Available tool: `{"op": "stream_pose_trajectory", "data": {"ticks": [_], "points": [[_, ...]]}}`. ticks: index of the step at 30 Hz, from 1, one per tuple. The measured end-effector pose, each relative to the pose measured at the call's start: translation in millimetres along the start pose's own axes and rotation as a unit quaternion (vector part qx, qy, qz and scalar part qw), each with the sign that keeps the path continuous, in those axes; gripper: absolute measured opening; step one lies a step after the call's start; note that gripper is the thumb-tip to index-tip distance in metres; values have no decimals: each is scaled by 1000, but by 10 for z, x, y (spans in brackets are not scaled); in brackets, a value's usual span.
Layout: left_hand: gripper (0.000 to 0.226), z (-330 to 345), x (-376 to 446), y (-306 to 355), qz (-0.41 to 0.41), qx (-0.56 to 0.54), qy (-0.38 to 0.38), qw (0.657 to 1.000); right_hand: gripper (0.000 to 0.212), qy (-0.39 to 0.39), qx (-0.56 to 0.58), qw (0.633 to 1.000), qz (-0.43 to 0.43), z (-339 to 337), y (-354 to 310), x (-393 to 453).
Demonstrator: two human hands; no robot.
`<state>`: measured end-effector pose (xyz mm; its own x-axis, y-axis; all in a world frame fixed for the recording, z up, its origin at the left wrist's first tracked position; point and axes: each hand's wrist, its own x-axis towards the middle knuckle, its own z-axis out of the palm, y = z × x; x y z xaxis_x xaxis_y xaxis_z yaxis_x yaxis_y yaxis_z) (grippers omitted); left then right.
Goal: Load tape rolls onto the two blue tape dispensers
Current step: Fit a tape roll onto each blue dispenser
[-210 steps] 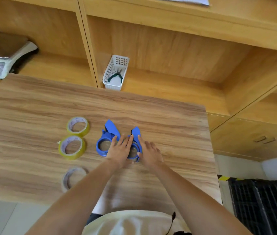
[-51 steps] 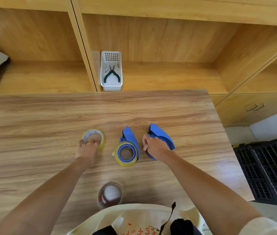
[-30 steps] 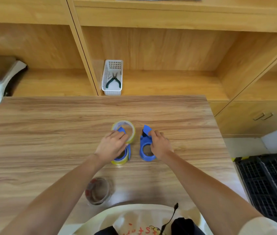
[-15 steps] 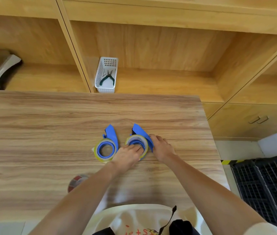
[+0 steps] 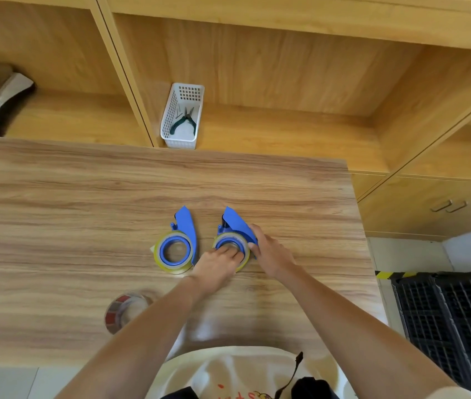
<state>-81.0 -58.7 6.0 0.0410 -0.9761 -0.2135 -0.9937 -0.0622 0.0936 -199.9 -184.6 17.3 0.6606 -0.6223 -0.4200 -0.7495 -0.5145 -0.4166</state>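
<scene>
Two blue tape dispensers lay side by side at the centre of the wooden table (image 5: 55,226), noses pointing up the frame. Left dispenser (image 5: 185,229) carried a yellowish tape roll (image 5: 173,252) seated around its hub, untouched, apparently finished. Right dispenser (image 5: 237,224) bore the second tape roll (image 5: 244,246), with the left hand (image 5: 219,265) laid flat over the roll's lower half, fingers (image 5: 232,251) spread on its face, probably pressing it down onto the hub. Right hand (image 5: 270,251) cupped the dispenser's right flank, fingertips on the blue body, likely bracing it against sliding under that push. Neither hand closed around anything; both rested loosely open on their parts. Whether the roll had gone fully home could not be told, being hidden under the fingers. Spare roll with a red core (image 5: 124,311) left lower left, well apart, unneeded. White basket (image 5: 170,122) holding pliers (image 5: 184,122) stood on the shelf at upper centre.
</scene>
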Motion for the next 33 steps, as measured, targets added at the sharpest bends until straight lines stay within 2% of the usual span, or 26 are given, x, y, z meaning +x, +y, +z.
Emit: {"op": "stream_pose_trajectory", "data": {"ticks": [3,8,14,19,22,24,25,27,29,33], "points": [[39,-28,16,31,-13,-14,0,1000,54,0,18,1000,1,21,-13,1],[59,100,24,-26,-31,22,1,999,57,0,46,999,8,15,-62,17],[46,113,52,31,-27,33,-41,998,52,9,54,998,13,-5,-180,25],[48,120,72,-8,-30,2,-49,998,48,13,-23,998,49,-29,-270,11],[45,110,4,-116,-3,-59,24,998,47,85,-37,995,31,-35,-334,5],[28,139,-55,-247,17,-68,138,988,47,162,-4,986,-29,-5,-413,27],[21,144,-103,-340,9,-71,196,978,49,176,5,983,-61,21,-489,58],[18,133,-237,-563,-41,-85,262,961,52,151,4,983,-105,106,-659,136],[24,112,-417,-823,-114,-103,264,952,55,105,2,987,-123,245,-854,205],[43,84,-775,-1271,-239,-189,199,931,66,17,0,996,-88,526,-1188,274]]}}
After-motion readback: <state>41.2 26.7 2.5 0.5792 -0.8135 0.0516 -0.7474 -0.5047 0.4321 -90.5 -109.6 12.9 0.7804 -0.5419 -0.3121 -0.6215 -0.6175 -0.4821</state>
